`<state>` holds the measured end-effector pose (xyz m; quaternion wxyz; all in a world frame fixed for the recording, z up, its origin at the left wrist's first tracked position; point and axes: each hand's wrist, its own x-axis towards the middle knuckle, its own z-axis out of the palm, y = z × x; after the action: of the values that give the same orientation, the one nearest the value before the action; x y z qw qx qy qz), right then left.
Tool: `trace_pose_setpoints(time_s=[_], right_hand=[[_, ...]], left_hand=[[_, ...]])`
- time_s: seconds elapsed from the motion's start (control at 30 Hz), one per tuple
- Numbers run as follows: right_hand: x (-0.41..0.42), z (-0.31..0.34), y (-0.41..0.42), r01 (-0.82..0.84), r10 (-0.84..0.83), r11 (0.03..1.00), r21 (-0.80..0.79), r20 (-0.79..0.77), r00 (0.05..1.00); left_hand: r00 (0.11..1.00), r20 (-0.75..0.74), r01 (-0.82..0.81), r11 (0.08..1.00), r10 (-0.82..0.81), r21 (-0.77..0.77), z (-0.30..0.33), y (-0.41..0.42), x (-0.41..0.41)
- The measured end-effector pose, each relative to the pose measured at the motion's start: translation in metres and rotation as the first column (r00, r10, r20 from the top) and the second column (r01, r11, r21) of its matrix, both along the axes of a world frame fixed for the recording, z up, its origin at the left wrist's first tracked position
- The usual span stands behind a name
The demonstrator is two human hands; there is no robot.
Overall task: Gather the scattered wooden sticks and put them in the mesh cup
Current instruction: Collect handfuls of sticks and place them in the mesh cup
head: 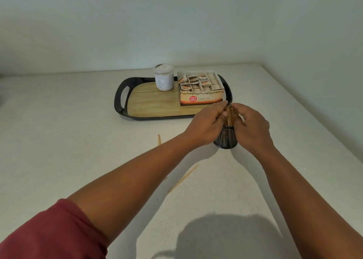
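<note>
Both hands meet over the mesh cup [225,138] at centre right of the frame, feeding a bundle of sticks [229,117] into it. The step in hand is judged to be the drop-in: the bundle stands nearly upright, its lower ends already inside the cup's mouth, its upper part between the two hands.

The left hand [206,125] reaches in from the lower left, forearm extended, its fingers curled round the bundle's left side, thumb tip near the top. The right hand [249,127] comes from the lower right, back of the hand towards the camera, fingers curled about the bundle's right side; whether they pinch the sticks or only steady them cannot be told.

Loose sticks remain on the worktop [59,140]: a pair [159,139] left of the left wrist, and a long one [184,178] between the forearms, lower centre.

The next move calls for release of the bundle, then a reach back towards the camera for the strays.

Behind the hands, a tray [119,99] carries a jar [164,79] and a tea box [202,98].
</note>
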<state>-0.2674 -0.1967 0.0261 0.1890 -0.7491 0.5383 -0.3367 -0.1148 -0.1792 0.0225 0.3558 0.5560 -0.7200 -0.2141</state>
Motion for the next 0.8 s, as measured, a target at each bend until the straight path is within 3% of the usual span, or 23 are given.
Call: trace_pose_setpoints(time_s=[0.1,0.3,0.47,0.57,0.67,0.8], right_hand=[[0.000,-0.003,0.000,0.034,-0.035,0.998,-0.058,-0.021,0.999],[0.000,-0.006,-0.001,0.031,-0.046,0.981,-0.190,-0.077,0.996],[0.008,-0.010,0.017,0.068,-0.079,0.909,-0.411,-0.009,0.997],[0.024,-0.011,0.034,-0.044,0.018,0.842,-0.537,-0.053,0.998],[0.040,-0.015,0.047,-0.328,0.284,0.858,-0.396,-0.167,0.944],[0.053,-0.027,0.059,-0.612,0.600,0.788,0.071,-0.314,0.736]], left_hand=[[0.996,0.084,0.026,1.000,-0.027,0.016,-0.005,0.001,0.002],[0.995,0.088,0.036,0.998,-0.041,0.054,0.003,0.011,0.011],[0.991,0.111,-0.091,0.989,0.078,0.120,0.001,0.030,0.039],[0.971,0.181,-0.183,0.974,0.158,0.133,-0.002,0.041,0.067],[0.929,0.319,-0.251,0.951,0.185,0.179,-0.007,0.052,0.096],[0.867,0.488,-0.272,0.918,0.105,0.287,-0.013,0.070,0.132]])
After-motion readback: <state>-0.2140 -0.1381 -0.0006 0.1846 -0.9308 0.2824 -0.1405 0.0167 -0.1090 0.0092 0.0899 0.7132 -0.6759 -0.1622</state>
